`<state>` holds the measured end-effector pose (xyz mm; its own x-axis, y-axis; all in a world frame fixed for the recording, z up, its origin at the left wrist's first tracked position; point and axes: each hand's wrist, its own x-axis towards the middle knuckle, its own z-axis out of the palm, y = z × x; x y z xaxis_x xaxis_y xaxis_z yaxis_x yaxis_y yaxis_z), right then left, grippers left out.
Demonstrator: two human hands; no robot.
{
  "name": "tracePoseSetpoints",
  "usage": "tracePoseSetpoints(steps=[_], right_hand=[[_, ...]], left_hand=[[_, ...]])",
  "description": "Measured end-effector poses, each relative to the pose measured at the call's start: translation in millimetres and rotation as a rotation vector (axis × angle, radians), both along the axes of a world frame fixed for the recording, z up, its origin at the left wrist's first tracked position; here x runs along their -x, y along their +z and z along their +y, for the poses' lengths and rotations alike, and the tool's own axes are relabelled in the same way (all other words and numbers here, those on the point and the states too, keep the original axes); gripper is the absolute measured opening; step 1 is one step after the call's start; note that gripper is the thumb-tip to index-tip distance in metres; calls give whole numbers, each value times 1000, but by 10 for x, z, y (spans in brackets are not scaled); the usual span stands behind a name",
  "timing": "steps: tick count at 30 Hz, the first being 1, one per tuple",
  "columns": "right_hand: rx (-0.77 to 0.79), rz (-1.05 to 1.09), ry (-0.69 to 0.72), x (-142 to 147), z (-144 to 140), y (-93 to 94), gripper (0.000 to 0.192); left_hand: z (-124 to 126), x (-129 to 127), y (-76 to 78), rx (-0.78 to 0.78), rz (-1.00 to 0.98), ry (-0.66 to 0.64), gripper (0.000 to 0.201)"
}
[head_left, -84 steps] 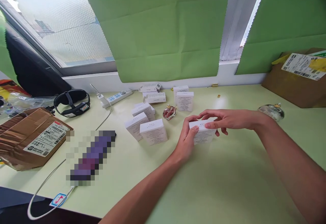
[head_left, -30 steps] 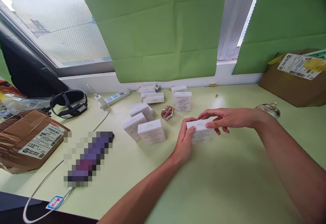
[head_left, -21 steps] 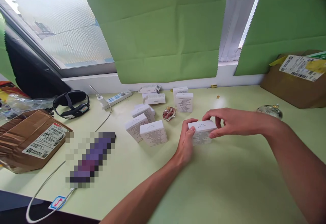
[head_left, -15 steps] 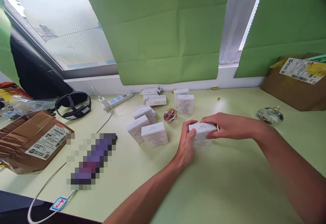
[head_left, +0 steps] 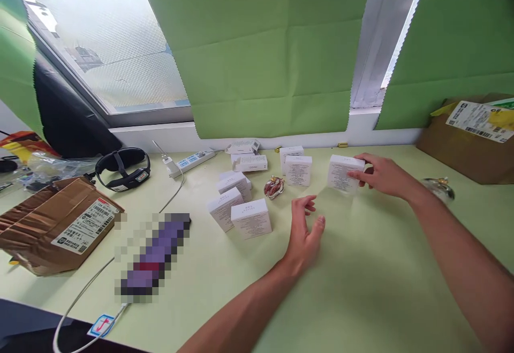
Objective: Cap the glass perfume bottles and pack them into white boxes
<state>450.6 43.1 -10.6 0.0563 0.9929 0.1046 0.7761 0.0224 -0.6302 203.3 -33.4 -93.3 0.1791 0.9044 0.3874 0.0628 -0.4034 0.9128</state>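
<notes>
So my right hand (head_left: 383, 175) has a small white box (head_left: 343, 173), fingers and thumb pinched on its right edge, and it sits upright and a bit tilted out toward the far side of the pale green table (head_left: 361, 288). Can't tell if its bottom edge touches the table or hangs just above it. It's just right of a pair of upright white boxes (head_left: 296, 166) that stand one behind the other.

My left hand (head_left: 305, 230) holds nothing, fingers loosely spread and curled, palm turned to the right, hovering low over the table nearer to me than the box and well apart from it.

Left of that hand there's a little cluster of the same white cartons (head_left: 236, 203), the closest one (head_left: 251, 218) standing with its printed face toward me. Between the cluster and the upright pair sits a small red and gold glass bottle (head_left: 273, 186). Further back by the window ledge a couple more boxes lie flat (head_left: 249, 162), next to a white power strip (head_left: 191, 161).

Off to my far right there's a clear glass ornament (head_left: 439, 188) and a brown cardboard parcel (head_left: 466, 144). On the left, another parcel with a label (head_left: 60, 224) and a black headband thing (head_left: 122, 166).
</notes>
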Motion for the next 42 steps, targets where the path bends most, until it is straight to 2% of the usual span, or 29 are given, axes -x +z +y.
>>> tracePoseSetpoints(steps=[2,3,5,7,8,10,12,13,14,15,18,20,22,25,28,30,32,34,37,38,40,42], right_hand=[[-55,7,-55,120,165,-135,47],[-73,13,-66,187,244,-189,46],[-91,25,-56,310,387,-268,45],[-90,37,-22,390,495,-314,43],[-84,44,-4,408,532,-325,43],[-73,58,24,394,568,-326,49],[-77,74,25,330,541,-306,67],[-91,82,11,288,499,-296,77],[-115,91,-16,245,435,-292,83],[-147,102,-56,208,349,-298,84],[-232,145,-178,155,-15,-417,64],[-221,191,-179,168,-283,-567,50],[-176,247,-149,189,-500,-722,45],[-116,323,-104,186,-660,-861,43],[-86,368,-78,156,-671,-866,44],[-72,393,-61,154,-663,-829,45],[-67,430,-38,185,-677,-772,46],[-77,480,-15,248,-723,-690,46],[-105,567,34,374,-838,-517,47],[-122,604,60,409,-879,-458,49],[-148,699,157,443,-945,-364,56],[-122,814,321,412,-978,-325,63]], left_hand=[[-102,-15,89,-149,69,-13,39],[-163,-13,183,-224,115,-15,40],[-257,38,482,-335,216,15,39],[-231,185,898,-380,417,16,27],[-145,300,1122,-381,550,17,23],[194,599,1524,-313,829,32,24],[710,934,1781,-165,1123,25,34],[998,1089,1837,-89,1278,32,40],[1283,1224,1844,-11,1424,55,48],[1550,1334,1809,33,1481,44,57],[2147,1504,1545,101,1564,-22,88],[2364,1531,1339,146,1600,-69,104],[2479,1536,1179,180,1622,-107,111],[2555,1541,1065,202,1641,-112,113],[2579,1535,1110,184,1642,-82,114],[2575,1516,1247,154,1631,-54,112],[2526,1481,1491,119,1618,-10,110],[2378,1421,1825,93,1610,41,105],[1870,1248,2336,-3,1489,71,89],[1629,1162,2453,-10,1407,10,83],[1106,953,2537,90,1234,-210,67],[633,724,2388,264,1053,-449,55]])
